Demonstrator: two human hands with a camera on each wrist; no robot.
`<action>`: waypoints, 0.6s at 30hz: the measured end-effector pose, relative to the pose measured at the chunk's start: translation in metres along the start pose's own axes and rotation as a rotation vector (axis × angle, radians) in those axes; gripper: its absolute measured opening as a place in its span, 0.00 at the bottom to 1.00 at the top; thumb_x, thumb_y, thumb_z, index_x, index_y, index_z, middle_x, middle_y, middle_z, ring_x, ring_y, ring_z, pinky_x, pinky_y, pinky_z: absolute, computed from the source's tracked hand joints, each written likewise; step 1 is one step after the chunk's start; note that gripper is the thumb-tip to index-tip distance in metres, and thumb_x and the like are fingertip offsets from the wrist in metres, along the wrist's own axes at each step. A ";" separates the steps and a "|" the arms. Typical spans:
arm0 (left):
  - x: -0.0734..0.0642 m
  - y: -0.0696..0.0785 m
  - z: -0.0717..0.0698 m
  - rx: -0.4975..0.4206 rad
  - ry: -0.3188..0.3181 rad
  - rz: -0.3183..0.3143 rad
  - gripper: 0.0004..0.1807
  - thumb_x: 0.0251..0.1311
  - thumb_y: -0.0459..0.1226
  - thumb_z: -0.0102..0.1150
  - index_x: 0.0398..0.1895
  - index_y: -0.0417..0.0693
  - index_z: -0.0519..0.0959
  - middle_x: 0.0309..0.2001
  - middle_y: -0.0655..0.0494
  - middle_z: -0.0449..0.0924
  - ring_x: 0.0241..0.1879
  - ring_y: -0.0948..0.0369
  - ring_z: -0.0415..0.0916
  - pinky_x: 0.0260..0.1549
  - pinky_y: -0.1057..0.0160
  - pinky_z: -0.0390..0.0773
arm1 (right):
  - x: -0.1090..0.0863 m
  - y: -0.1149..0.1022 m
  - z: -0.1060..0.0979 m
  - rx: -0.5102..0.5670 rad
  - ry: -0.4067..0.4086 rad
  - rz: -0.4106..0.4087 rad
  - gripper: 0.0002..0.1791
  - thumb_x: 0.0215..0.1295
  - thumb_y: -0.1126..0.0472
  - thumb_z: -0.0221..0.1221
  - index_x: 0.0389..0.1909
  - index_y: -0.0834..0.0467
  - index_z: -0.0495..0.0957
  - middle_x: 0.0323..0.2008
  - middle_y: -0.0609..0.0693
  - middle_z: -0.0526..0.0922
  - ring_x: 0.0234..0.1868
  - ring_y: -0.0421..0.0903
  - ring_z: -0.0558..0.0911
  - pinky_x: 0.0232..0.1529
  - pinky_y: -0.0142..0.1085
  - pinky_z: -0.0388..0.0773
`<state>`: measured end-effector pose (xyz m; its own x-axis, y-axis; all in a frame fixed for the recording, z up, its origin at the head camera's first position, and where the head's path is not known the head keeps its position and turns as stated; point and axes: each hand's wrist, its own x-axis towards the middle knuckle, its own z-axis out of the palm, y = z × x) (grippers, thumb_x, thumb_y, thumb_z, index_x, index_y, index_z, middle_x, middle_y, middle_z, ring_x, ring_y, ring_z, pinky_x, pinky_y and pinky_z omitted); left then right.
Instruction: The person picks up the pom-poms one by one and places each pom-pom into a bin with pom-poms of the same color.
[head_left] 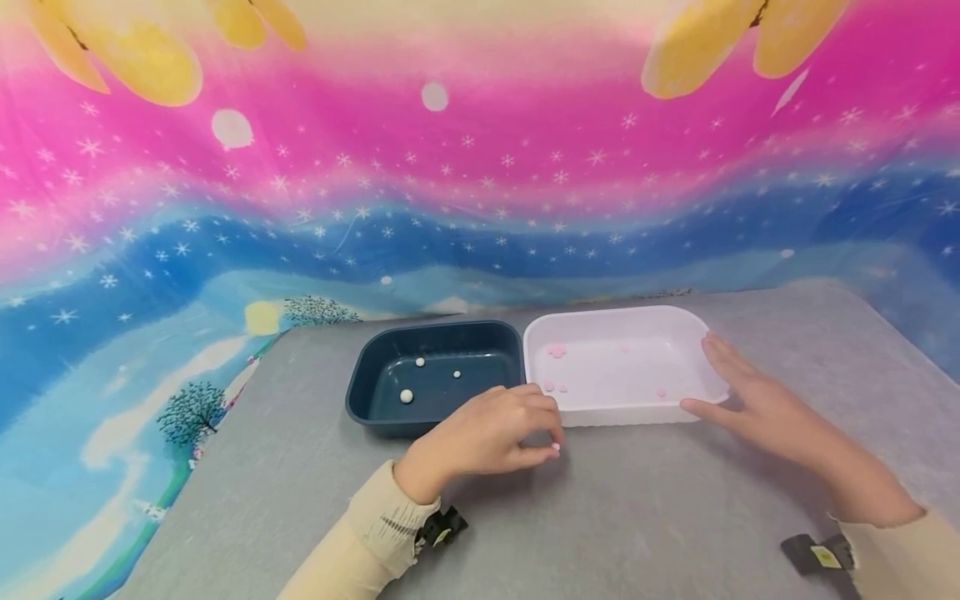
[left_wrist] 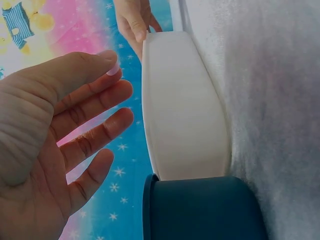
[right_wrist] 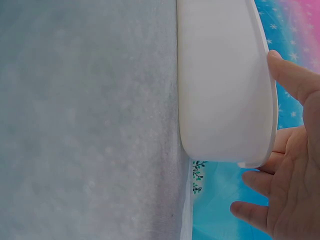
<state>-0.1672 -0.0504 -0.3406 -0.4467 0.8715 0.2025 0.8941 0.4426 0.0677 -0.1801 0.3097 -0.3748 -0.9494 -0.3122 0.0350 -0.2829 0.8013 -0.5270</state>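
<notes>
My left hand (head_left: 498,429) pinches a small pink ball (left_wrist: 114,69) between thumb and index finger. It is just in front of the place where the two trays meet, above the table. My right hand (head_left: 776,417) rests at the right end of the white tray (head_left: 622,414), thumb on the near rim and straight fingers along the right side. Several pink balls (head_left: 557,352) lie in that tray, mostly toward its left end. In the right wrist view the thumb (right_wrist: 287,72) touches the rim.
A dark blue tray (head_left: 375,422) stands left of the white one, their ends side by side. It holds three white balls (head_left: 407,396). Both stand on a grey table (head_left: 637,517), with a colourful printed cloth (head_left: 480,192) behind.
</notes>
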 end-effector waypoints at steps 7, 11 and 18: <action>0.005 -0.005 -0.002 -0.035 0.009 0.003 0.05 0.65 0.44 0.64 0.39 0.57 0.86 0.40 0.66 0.84 0.43 0.67 0.75 0.37 0.72 0.75 | 0.000 0.001 0.001 -0.005 0.005 0.001 0.55 0.68 0.41 0.59 0.80 0.61 0.36 0.79 0.60 0.32 0.77 0.70 0.40 0.70 0.70 0.43; 0.007 -0.008 -0.004 -0.055 0.005 -0.011 0.05 0.64 0.44 0.64 0.39 0.56 0.86 0.40 0.65 0.84 0.42 0.67 0.75 0.38 0.71 0.75 | 0.000 0.001 0.002 0.000 0.010 -0.001 0.55 0.68 0.41 0.60 0.79 0.61 0.36 0.79 0.61 0.32 0.78 0.70 0.40 0.70 0.70 0.42; 0.014 -0.014 -0.006 -0.070 0.006 -0.019 0.05 0.65 0.43 0.63 0.38 0.55 0.85 0.40 0.63 0.84 0.41 0.66 0.74 0.40 0.71 0.75 | -0.001 0.002 0.001 0.011 0.004 0.008 0.56 0.68 0.40 0.59 0.80 0.59 0.34 0.80 0.57 0.30 0.78 0.69 0.39 0.70 0.70 0.41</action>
<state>-0.1861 -0.0459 -0.3331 -0.4635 0.8617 0.2064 0.8856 0.4429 0.1396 -0.1794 0.3108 -0.3767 -0.9521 -0.3038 0.0338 -0.2738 0.7984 -0.5363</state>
